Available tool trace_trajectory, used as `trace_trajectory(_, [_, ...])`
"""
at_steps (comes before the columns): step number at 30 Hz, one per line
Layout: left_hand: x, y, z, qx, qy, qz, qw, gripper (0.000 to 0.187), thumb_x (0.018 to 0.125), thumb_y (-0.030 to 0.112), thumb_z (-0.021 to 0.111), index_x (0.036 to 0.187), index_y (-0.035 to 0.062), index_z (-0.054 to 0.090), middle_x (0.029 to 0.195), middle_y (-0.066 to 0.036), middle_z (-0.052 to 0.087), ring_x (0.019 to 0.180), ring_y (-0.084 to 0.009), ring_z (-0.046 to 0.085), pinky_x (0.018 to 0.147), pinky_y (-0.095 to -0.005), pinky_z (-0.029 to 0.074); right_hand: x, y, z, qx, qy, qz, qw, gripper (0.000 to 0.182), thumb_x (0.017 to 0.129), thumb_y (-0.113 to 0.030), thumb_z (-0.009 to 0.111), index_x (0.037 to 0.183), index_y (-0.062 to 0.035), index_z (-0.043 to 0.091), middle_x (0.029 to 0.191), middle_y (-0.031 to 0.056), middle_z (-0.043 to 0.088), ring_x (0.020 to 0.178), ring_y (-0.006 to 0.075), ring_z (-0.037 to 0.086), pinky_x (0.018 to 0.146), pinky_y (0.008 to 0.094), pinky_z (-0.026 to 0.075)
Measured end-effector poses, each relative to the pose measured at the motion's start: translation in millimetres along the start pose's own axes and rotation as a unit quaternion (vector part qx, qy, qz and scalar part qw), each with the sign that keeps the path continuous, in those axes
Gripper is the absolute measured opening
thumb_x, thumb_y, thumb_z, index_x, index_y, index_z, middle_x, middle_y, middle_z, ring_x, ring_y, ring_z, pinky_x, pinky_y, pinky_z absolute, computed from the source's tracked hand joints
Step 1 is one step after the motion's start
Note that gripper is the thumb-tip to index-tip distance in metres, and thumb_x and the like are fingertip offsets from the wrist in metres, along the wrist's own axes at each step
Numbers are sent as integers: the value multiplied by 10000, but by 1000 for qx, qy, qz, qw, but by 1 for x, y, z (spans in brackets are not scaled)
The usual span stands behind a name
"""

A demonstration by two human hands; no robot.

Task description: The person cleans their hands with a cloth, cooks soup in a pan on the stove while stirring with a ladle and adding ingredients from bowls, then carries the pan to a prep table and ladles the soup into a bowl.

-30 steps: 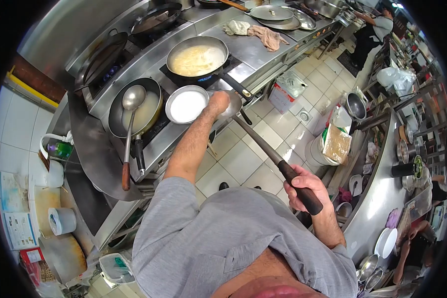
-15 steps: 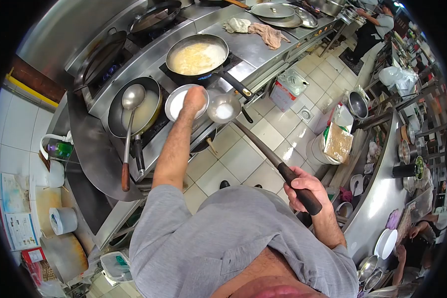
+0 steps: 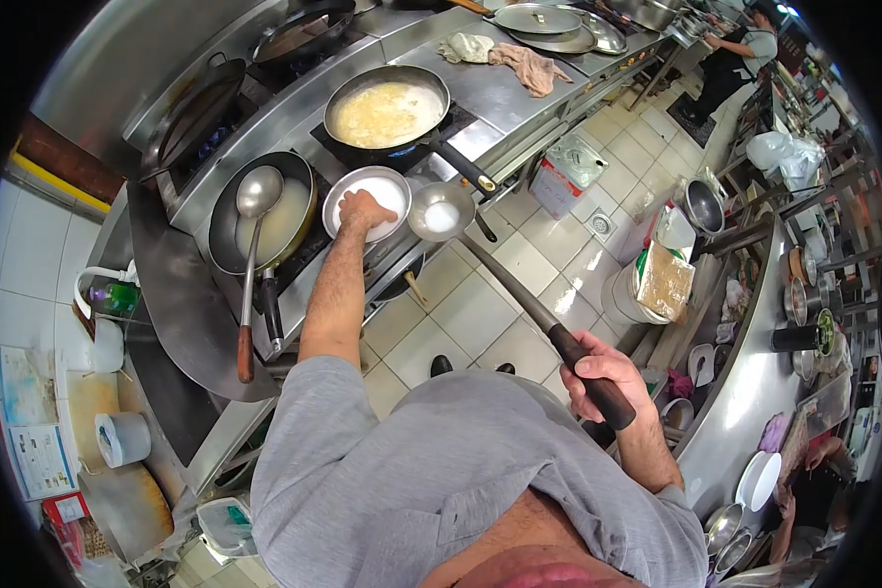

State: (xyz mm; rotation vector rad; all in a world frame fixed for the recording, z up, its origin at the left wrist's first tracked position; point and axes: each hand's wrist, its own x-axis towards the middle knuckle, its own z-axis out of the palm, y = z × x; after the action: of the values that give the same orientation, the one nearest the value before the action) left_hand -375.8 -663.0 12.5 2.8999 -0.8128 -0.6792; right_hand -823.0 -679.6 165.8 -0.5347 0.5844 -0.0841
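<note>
My left hand [image 3: 366,211] reaches down into a metal bowl [image 3: 334,185] of white powder, its thumb apart from the fingers and the fingertips partly hidden. In my right hand [image 3: 603,377] is the dark handle of a long ladle [image 3: 514,286]. The ladle's round metal cup, right beside the bowl, holds a small heap of white powder [image 3: 442,216]. Behind them a frying pan [image 3: 448,98] of bubbling pale-yellow liquid sits over a blue flame. A wok [image 3: 227,245] with cloudy liquid stands left of the bowl, a second, wooden-handled ladle [image 3: 260,193] resting in it.
Cloths [image 3: 529,69] and metal lids [image 3: 537,20] lie on the steel counter at the back. On the tiled floor are a red-and-white container [image 3: 563,181] and a white bucket [image 3: 627,294]. A steel worktable [image 3: 730,382] runs along the right. Another person [image 3: 750,49] stands far back.
My left hand has lowered deeper into the bowl, moving slightly left, and its fingers have spread from a closed shape. The ladle in my right hand has barely moved.
</note>
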Motion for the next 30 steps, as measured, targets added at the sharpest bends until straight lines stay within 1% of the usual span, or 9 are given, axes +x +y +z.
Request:
trace_trajectory(6, [3,1,7,-19,38,4,999,665,592,349,751,1125,2,558,1238,-196,481,1132,-318,491,934,-363,444,0,2,-2,34,-8,1,999,408,778,-81,570,1139,-21,390,624,134,514,313,211,434,287,306,355])
trace_trajectory(8, [2,1,7,-52,46,22,997,559,617,318,728,1050,-13,601,1119,-207,576,1042,-319,567,898,-366,470,0,3,-1,39,-10,-1,999,403,778,-80,571,1134,-22,392,625,134,516,312,212,434,287,306,353])
trace_trajectory(11, [3,2,18,-62,92,49,993,458,629,276,710,971,-19,633,1025,-214,620,976,-324,604,867,-373,484,-1,4,0,38,-2,-2,999,401,774,-78,574,1127,-21,393,624,133,516,311,211,433,285,304,350])
trace_trajectory(18, [16,2,25,-95,122,59,986,372,626,209,705,928,-1,648,981,-197,636,943,-326,613,849,-382,485,-4,5,-1,31,7,-11,999,408,767,-77,576,1128,-22,396,616,126,513,320,204,435,284,302,348])
trace_trajectory(21, [-4,15,16,-161,187,140,959,264,629,145,693,863,28,661,887,-170,654,868,-322,628,785,-388,503,-5,5,-1,33,6,-15,999,408,767,-76,576,1130,-23,397,616,126,513,324,204,437,284,300,347])
trace_trajectory(22, [-9,24,15,-160,186,140,959,264,629,145,693,863,28,661,887,-170,654,868,-322,628,785,-388,503,-6,5,-1,33,6,-16,999,409,767,-76,575,1132,-24,398,616,126,513,324,204,437,285,298,347])
trace_trajectory(24, [-19,44,16,-217,176,211,937,217,636,121,681,826,18,659,838,-175,652,827,-333,632,764,-389,508,-7,5,-2,35,3,-17,999,413,768,-76,575,1137,-25,395,614,127,511,323,205,435,285,299,347])
trace_trajectory(28, [-38,70,40,-173,162,264,935,184,643,101,672,797,3,659,801,-184,648,793,-344,633,749,-398,510,-12,6,-7,49,-14,-17,999,426,768,-81,579,1147,-29,392,608,129,502,323,204,428,285,302,350])
trace_trajectory(30, [-37,73,57,-116,126,298,939,273,644,159,708,867,10,653,838,-205,645,809,-329,634,762,-392,505,-15,7,-8,44,-8,-17,999,429,768,-86,582,1148,-29,391,606,129,500,325,202,427,286,301,350])
